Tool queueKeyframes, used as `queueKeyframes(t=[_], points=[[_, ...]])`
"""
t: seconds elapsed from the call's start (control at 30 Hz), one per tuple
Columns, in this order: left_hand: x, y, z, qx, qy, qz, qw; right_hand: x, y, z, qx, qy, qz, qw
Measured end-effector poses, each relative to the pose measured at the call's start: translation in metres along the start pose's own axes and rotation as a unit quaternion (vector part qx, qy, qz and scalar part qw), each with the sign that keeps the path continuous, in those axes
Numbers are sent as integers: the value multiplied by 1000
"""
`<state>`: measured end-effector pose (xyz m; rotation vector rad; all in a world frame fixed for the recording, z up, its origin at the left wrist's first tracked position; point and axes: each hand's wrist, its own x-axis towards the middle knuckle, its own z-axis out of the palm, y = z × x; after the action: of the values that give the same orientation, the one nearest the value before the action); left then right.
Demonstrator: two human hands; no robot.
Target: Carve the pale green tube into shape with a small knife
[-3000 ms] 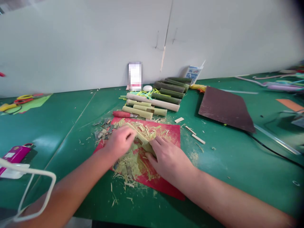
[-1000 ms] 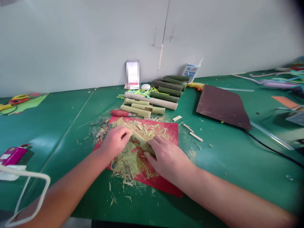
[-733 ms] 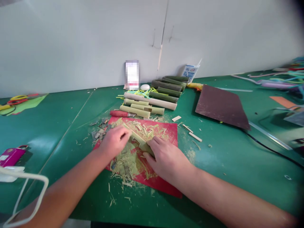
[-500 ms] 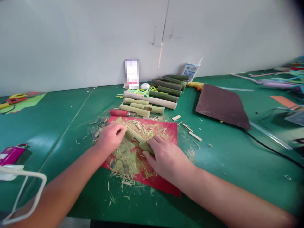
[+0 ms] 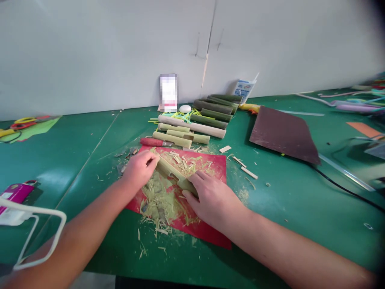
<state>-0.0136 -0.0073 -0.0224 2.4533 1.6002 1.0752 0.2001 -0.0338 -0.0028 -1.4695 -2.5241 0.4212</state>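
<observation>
1. Left grip slid toward bamboo tube's far end; curled, can't tell if holding.
2. Right grip wraps near end, over red sheet.
3. Probably light, stiff; hold ends, avoid notch.

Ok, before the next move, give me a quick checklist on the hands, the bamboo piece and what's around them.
1. Right hand gripping the bamboo piece near its closer end: ok.
2. Left hand at the piece's far end: ok.
3. Anything hidden inside the left hand's fingers: cannot tell.
4. Notch in the piece uncovered by the hands: ok.
5. Red-handled tool apart from both hands: ok, lying by the far edge of the red sheet.
6. Red sheet free of shavings: not ok, they litter it.
</observation>
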Motion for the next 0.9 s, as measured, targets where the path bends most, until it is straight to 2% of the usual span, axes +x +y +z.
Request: queueKeyframes(t=[0.13, 0.23, 0.27, 0.37, 0.5, 0.6, 0.63, 0.73, 0.87, 0.9], points=[[0, 2, 0, -29, -77, 26, 996, 0, 0, 0, 2, -3, -9, 1000], [0, 0, -1, 7, -11, 19, 1000, 0, 0, 0, 4, 2, -2, 1000], [0, -1, -1, 9, -9, 22, 1000, 0, 0, 0, 5, 2, -3, 1000], [-1, 0, 0, -15, -67, 25, 997, 0, 0, 0, 12, -5, -8, 1000], [-1, 1, 1, -5, 9, -5, 1000, 1, 0, 0, 15, 2, -1, 1000], [-1, 0, 1, -40, -66, -3, 997, 1, 0, 1, 16, 0, -5, 1000], [-1, -1, 1, -37, -66, -5, 997, 2, 1, 1, 17, 0, -4, 1000], [0, -2, 0, -7, -4, -17, 1000, 2, 1, 1, 16, 6, -2, 1000], [0, -2, 0, -36, -85, 15, 996, 0, 1, 1, 13, 6, -11, 1000], [0, -2, 0, -20, -61, 9, 998, 0, 0, 0, 12, 7, -10, 1000]])
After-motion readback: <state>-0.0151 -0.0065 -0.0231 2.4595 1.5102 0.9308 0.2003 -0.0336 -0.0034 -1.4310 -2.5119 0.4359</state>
